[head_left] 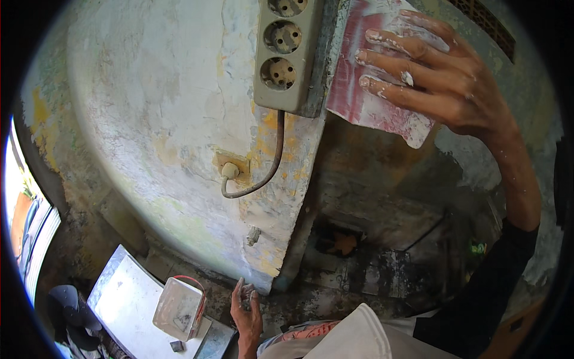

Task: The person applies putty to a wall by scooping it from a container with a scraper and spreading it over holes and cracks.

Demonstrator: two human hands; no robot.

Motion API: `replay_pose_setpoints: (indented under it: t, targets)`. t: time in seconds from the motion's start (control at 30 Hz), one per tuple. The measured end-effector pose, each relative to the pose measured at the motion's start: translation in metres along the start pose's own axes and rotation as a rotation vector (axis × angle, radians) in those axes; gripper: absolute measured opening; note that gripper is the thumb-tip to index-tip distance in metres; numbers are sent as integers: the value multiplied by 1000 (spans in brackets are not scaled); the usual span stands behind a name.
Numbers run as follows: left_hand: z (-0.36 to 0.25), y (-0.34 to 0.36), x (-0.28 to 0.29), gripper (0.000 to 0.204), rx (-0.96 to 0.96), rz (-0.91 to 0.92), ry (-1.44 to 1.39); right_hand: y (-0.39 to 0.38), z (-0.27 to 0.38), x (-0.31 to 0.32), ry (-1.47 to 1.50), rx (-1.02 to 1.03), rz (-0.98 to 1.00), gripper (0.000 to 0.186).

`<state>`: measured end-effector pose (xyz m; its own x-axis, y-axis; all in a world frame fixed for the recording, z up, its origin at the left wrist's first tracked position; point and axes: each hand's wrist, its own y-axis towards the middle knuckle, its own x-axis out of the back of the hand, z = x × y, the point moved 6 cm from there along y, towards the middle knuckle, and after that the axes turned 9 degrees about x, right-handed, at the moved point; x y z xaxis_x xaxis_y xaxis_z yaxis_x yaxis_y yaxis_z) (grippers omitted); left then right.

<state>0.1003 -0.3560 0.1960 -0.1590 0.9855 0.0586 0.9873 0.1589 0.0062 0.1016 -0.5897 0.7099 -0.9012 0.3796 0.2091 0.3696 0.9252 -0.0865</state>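
Note:
My right hand (426,76), white with powder, is at the upper right with its fingers over a dusty red-and-white sheet (351,96), holding it at the wall corner beside a grimy power strip (281,54). The strip's cord (276,152) loops down to a plugged-in socket (238,169) on the patchy, peeling wall (155,72). My left hand (248,311) is low in the view near the foot of that wall, dusty, with fingers loosely bent and apart, holding nothing that I can see.
At lower left a pale board (115,293) bears a clear plastic container (174,308) with a red handle and a small dark block (176,345). Dark items (69,314) lie beside it. A dark, stained recess (359,239) lies right of the corner. A bright opening (24,221) is far left.

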Motion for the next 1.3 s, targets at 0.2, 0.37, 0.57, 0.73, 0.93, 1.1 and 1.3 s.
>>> replay_pose_setpoints:
  t: [0.2,0.37,0.57,0.73,0.93,1.1,1.3]
  targets:
    - [1,9,3,50,-51,75,35,18,-6,5,-25,70,64,25]
    - [12,21,-3,49,-4,110,9,25,1,3,-66,14,250,23]
    - [-11,22,-15,48,-49,206,-51,54,9,24,-104,-65,522,21]
    - [5,9,-3,50,-25,205,-115,10,6,47,-71,-64,400,21]
    - [-7,0,14,51,18,212,-36,20,-26,46,-43,22,178,19]
    - [7,-3,28,52,25,135,-51,45,-25,45,-125,59,371,23]
    - [14,-6,28,54,54,135,-50,40,-37,27,-114,93,438,24]
